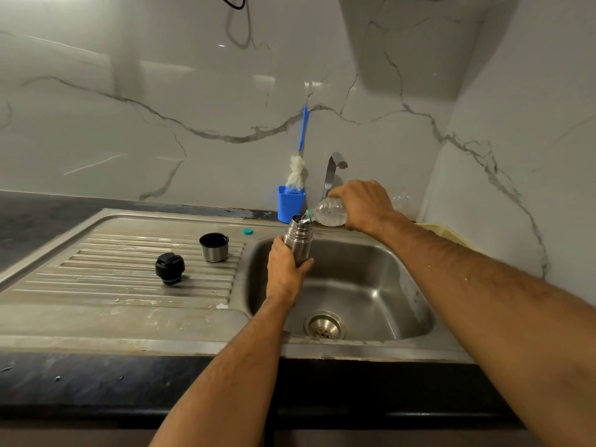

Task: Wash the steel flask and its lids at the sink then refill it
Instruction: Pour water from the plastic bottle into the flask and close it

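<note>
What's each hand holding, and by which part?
Left hand grips the steel flask by its lower body; right hand holds the clear plastic bottle around its middle.

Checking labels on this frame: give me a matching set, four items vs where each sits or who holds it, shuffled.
Items:
1. steel flask
2. clear plastic bottle
3. black stopper lid
4. bottle brush

Places or states:
A. standing in the blue holder by the wall
B. lying on the ribbed drainboard
C. gripped upright by the left hand over the sink basin
D. tilted by the right hand, neck at the flask mouth

Pairs: 1-C, 2-D, 3-B, 4-A
</note>
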